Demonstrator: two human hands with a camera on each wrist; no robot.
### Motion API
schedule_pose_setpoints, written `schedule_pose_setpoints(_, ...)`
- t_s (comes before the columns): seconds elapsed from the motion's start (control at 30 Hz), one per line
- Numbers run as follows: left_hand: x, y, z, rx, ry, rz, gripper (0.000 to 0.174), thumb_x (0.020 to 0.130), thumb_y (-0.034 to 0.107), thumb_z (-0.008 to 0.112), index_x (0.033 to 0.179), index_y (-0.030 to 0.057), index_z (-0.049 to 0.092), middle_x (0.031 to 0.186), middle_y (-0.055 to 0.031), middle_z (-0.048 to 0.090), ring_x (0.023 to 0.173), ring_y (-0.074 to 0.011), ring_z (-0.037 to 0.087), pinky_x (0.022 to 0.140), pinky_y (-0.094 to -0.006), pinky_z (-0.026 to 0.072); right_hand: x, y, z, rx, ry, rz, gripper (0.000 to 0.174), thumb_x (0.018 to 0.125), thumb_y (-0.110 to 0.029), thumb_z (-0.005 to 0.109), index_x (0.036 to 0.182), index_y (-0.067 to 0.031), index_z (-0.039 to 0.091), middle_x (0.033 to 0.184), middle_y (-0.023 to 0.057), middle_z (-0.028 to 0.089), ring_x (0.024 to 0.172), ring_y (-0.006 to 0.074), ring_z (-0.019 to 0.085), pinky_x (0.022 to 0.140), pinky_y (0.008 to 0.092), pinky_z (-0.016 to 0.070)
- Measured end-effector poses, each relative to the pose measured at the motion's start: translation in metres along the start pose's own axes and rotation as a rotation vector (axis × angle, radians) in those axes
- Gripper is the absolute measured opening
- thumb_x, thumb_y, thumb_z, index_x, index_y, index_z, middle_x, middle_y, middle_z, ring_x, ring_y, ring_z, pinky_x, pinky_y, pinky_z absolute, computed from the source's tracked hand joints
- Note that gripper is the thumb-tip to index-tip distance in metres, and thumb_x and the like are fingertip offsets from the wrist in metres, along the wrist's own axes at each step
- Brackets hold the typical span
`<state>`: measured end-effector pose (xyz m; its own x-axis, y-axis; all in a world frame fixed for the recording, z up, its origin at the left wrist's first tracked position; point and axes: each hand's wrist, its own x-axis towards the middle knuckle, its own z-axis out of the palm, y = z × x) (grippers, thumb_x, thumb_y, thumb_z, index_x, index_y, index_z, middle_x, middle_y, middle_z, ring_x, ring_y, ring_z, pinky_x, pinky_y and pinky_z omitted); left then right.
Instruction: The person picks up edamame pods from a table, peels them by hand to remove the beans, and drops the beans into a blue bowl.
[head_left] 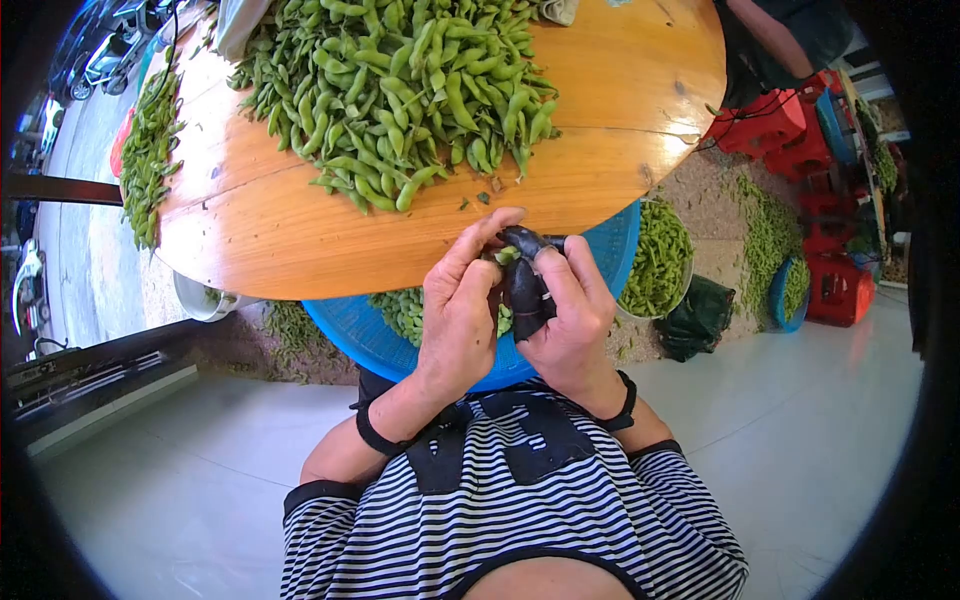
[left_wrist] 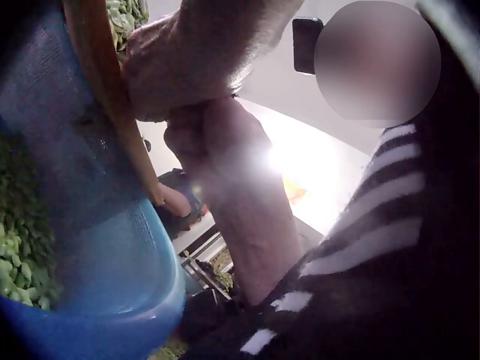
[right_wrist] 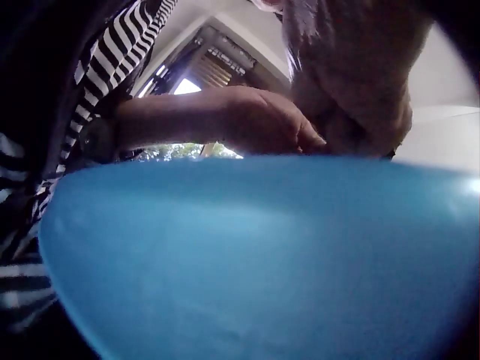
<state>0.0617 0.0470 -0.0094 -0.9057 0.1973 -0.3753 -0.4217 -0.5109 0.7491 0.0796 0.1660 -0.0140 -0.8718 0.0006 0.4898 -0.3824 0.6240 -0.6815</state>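
Both hands meet over a blue basin (head_left: 625,235) at the table's near edge. A small green soybean pod (head_left: 507,256) shows between the fingertips, mostly hidden. My left hand (head_left: 460,300) pinches it from the left, thumb and fingers bent around it. From the right, my right hand (head_left: 572,310) grips it, with black covers (head_left: 528,300) at its fingers. Shelled green beans (head_left: 400,312) lie in the basin below. In the left wrist view, the left hand (left_wrist: 195,60) is above the basin's side; in the right wrist view, the basin wall (right_wrist: 255,247) hides the fingertips.
A large heap of soybean pods (head_left: 400,90) covers part of the wooden table (head_left: 620,110). More pods (head_left: 155,165) lie along its left edge. On the right stand a pod-filled container (head_left: 655,260), a dark green bag (head_left: 695,318) and red stools (head_left: 840,290). Another person's arm (head_left: 770,35) is across the table.
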Motion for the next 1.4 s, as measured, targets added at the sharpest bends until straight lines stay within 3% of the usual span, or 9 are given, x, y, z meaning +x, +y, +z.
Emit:
schedule_pose_setpoints(0.13, -0.002, 0.000, 0.007, -0.109, 0.063, 0.061, 0.029, 0.093, 0.001, 0.048, 0.122, -0.0017, 0.055, 0.094, -0.0009, 0.056, 0.068, -0.0069, 0.049, 0.061, -0.0208, 0.0429, 0.003, 0.005, -0.007, 0.110, -0.055, 0.124, 0.038, 0.069, 0.000, 0.073, 0.105, 0.0032, 0.059, 0.079, 0.0132, 0.048, 0.064, 0.0279, 0.054, 0.055, 0.0344, 0.0443)
schedule_pose_setpoints(0.4, 0.000, 0.002, -0.015, 0.061, -0.134, 0.033, 0.021, 0.095, 0.003, 0.056, 0.116, -0.0025, 0.055, 0.091, -0.0070, 0.061, 0.072, -0.0121, 0.058, 0.065, -0.0243, 0.0491, 0.005, 0.000, -0.020, 0.064, -0.059, 0.054, 0.032, 0.074, 0.001, 0.069, 0.104, 0.0028, 0.061, 0.076, 0.0120, 0.049, 0.062, 0.0259, 0.054, 0.054, 0.0329, 0.0434)
schedule_pose_setpoints(0.53, 0.000, 0.010, -0.016, 0.025, -0.162, -0.041, 0.019, 0.096, 0.003, 0.055, 0.114, -0.0026, 0.056, 0.087, -0.0095, 0.064, 0.067, -0.0132, 0.059, 0.060, -0.0240, 0.0497, 0.016, 0.007, -0.035, 0.387, -0.271, 0.348, 0.026, 0.080, 0.003, 0.060, 0.106, 0.0026, 0.061, 0.073, 0.0048, 0.056, 0.060, 0.0125, 0.052, 0.051, 0.0268, 0.0404)
schedule_pose_setpoints(0.6, -0.001, 0.013, -0.018, 0.022, -0.181, -0.065, 0.017, 0.096, 0.004, 0.054, 0.111, -0.0021, 0.057, 0.089, -0.0086, 0.064, 0.068, -0.0137, 0.060, 0.058, -0.0246, 0.0488, 0.012, 0.021, -0.037, 1.130, -0.344, 0.787, 0.020, 0.084, 0.001, 0.060, 0.104, 0.0019, 0.063, 0.070, -0.0012, 0.055, 0.055, 0.0068, 0.047, 0.050, 0.0215, 0.0380)
schedule_pose_setpoints(0.83, 0.002, 0.008, -0.020, 0.006, -0.230, -0.021, 0.014, 0.095, 0.004, 0.056, 0.108, -0.0018, 0.058, 0.084, -0.0101, 0.063, 0.066, -0.0136, 0.058, 0.058, -0.0241, 0.0476, 0.019, 0.012, -0.032, 0.424, -0.291, 0.416, 0.037, 0.083, -0.008, 0.069, 0.119, -0.0017, 0.061, 0.078, 0.0006, 0.056, 0.064, 0.0059, 0.052, 0.056, 0.0200, 0.0402)
schedule_pose_setpoints(1.07, 0.004, 0.005, -0.016, -0.113, -0.176, -0.051, 0.011, 0.093, 0.004, 0.059, 0.103, -0.0015, 0.058, 0.080, -0.0085, 0.062, 0.066, -0.0128, 0.058, 0.056, -0.0233, 0.0470, 0.014, 0.011, -0.032, 0.455, -0.215, 0.399, 0.041, 0.080, -0.005, 0.069, 0.119, -0.0009, 0.061, 0.079, 0.0068, 0.055, 0.068, 0.0138, 0.054, 0.060, 0.0256, 0.0434)
schedule_pose_setpoints(1.27, 0.001, 0.015, -0.021, 0.333, -0.217, -0.164, 0.016, 0.088, -0.002, 0.062, 0.104, -0.0026, 0.061, 0.083, -0.0084, 0.062, 0.066, -0.0145, 0.057, 0.058, -0.0260, 0.0450, 0.020, 0.005, -0.040, 0.154, -0.259, 0.132, 0.036, 0.075, 0.006, 0.062, 0.110, 0.0009, 0.061, 0.079, 0.0123, 0.050, 0.067, 0.0279, 0.056, 0.058, 0.0327, 0.0448)
schedule_pose_setpoints(1.33, 0.007, 0.014, -0.021, 0.824, -0.329, 0.307, 0.022, 0.083, -0.004, 0.064, 0.105, -0.0027, 0.062, 0.079, -0.0110, 0.058, 0.064, -0.0188, 0.056, 0.057, -0.0288, 0.0437, 0.018, -0.002, -0.037, -0.005, -0.195, -0.012, 0.034, 0.073, 0.006, 0.063, 0.107, 0.0007, 0.060, 0.083, 0.0127, 0.049, 0.066, 0.0307, 0.056, 0.056, 0.0365, 0.0459)
schedule_pose_setpoints(1.4, 0.005, 0.021, -0.018, 0.989, -0.366, 0.318, 0.030, 0.083, -0.007, 0.062, 0.112, -0.0035, 0.057, 0.092, -0.0090, 0.059, 0.071, -0.0170, 0.060, 0.059, -0.0282, 0.0469, 0.015, 0.002, -0.037, -0.028, -0.217, -0.050, 0.039, 0.070, 0.006, 0.065, 0.108, 0.0003, 0.059, 0.087, 0.0124, 0.048, 0.066, 0.0306, 0.058, 0.055, 0.0386, 0.0467)
